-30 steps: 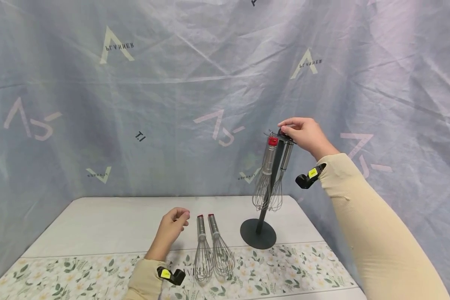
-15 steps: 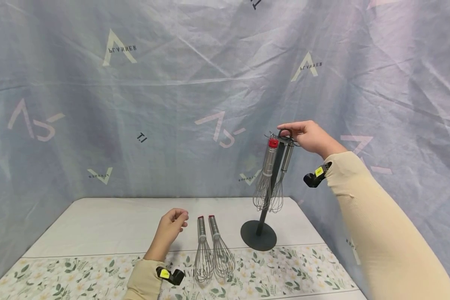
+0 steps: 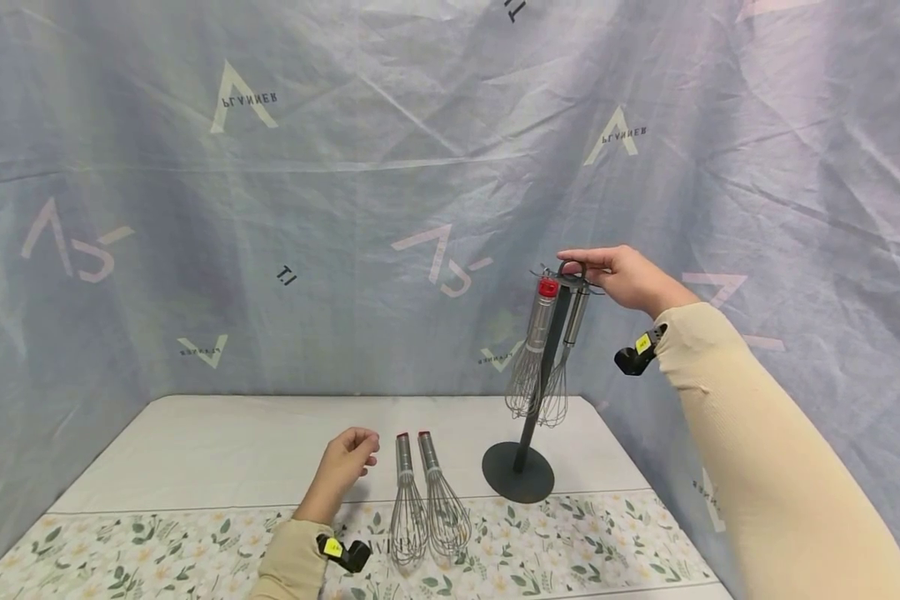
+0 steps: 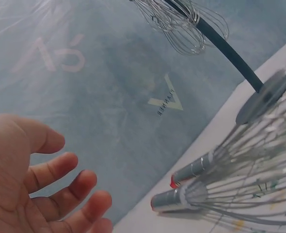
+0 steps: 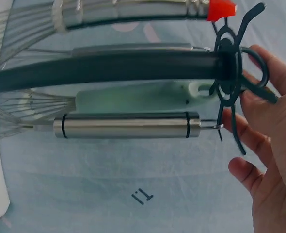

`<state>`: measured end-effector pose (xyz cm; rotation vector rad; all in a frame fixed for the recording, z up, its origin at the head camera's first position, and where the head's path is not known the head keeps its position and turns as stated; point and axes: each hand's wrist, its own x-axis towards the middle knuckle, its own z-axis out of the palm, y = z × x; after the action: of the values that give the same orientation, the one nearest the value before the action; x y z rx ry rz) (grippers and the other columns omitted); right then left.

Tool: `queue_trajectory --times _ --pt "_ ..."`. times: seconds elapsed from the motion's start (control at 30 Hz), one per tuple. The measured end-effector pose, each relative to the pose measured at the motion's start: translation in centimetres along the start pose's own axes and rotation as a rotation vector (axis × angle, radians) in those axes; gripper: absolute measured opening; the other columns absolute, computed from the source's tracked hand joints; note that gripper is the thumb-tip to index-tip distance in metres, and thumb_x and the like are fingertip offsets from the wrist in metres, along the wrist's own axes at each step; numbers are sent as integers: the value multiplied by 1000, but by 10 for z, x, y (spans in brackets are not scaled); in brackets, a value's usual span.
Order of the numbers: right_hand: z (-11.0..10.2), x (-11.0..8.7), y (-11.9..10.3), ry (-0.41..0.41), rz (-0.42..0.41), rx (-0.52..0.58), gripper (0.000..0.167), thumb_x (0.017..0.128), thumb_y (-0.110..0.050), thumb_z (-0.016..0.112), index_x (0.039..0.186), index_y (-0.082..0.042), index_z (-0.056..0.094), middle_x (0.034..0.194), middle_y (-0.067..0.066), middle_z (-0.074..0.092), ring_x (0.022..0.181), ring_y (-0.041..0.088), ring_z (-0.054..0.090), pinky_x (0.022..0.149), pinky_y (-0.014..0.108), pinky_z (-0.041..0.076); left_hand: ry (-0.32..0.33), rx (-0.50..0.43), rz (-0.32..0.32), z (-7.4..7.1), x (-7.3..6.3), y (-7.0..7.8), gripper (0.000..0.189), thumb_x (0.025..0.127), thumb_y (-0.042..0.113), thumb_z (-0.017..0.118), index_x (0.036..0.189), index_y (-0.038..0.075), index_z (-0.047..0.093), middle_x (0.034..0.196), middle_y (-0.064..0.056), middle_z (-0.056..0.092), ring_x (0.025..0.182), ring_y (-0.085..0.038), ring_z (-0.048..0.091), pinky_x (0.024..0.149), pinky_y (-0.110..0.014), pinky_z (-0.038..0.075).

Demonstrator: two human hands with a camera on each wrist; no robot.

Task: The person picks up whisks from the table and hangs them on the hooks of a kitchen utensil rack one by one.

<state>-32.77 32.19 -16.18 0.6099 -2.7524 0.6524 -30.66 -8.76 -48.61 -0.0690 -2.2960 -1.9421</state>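
Observation:
My right hand [image 3: 633, 279] is at the top of a dark metal hanging stand [image 3: 518, 473], its fingers fairly straight beside and behind the top ring. Whether they touch it I cannot tell. Several whisks hang from the stand's hooks: a red-tipped whisk [image 5: 133, 12], a steel-handled whisk [image 5: 128, 125], a whisk with a pale green handle [image 5: 138, 98] and another partly hidden by the pole. Holding nothing, my left hand [image 3: 341, 462] hovers over the table with loosely bent fingers. Right of it, two red-tipped whisks [image 3: 407, 500] lie side by side.
The table [image 3: 255, 442] has a white cover with a floral band [image 3: 187, 550] along its nearer part. A grey-blue printed cloth [image 3: 345, 192] hangs behind and at both sides. The stand is near the table's right side.
My right hand's fingers have come off the stand's top ring and straightened, and the hand has drawn slightly right. The left hand has barely moved. The whisks hang and lie as before.

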Motion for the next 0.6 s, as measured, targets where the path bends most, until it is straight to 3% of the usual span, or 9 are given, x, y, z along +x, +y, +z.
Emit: queue_trajectory --times 0.13,0.3,0.43,0.6 --pt "0 0 1 -6 -25 -6 48 105 -2 49 149 -21 53 133 12 66 133 27 53 95 42 43 -19 22 -27 1 -2 -7 23 104 21 59 111 0 64 99 -12 64 83 -19 62 68 -33 50" --pt "-1 1 1 1 -61 -43 47 105 -1 50 149 -19 54 132 12 67 131 29 54 95 45 44 -58 34 -64 5 -5 -15 27 103 21 59 117 -2 63 105 -14 63 88 -28 63 69 -39 55" --pt "-2 1 2 -4 -59 -68 47 106 -4 50 149 -21 53 132 11 67 131 29 55 90 42 44 -115 37 -100 13 -10 -18 33 102 20 60 125 -4 59 111 -20 63 91 -35 64 67 -42 57" --pt "-4 0 4 -1 -64 -112 46 106 -8 52 150 -23 52 132 8 67 122 24 59 79 39 40 -190 37 -163 23 -13 -16 39 101 19 61 132 -4 55 112 -23 62 86 -32 63 62 -40 56"
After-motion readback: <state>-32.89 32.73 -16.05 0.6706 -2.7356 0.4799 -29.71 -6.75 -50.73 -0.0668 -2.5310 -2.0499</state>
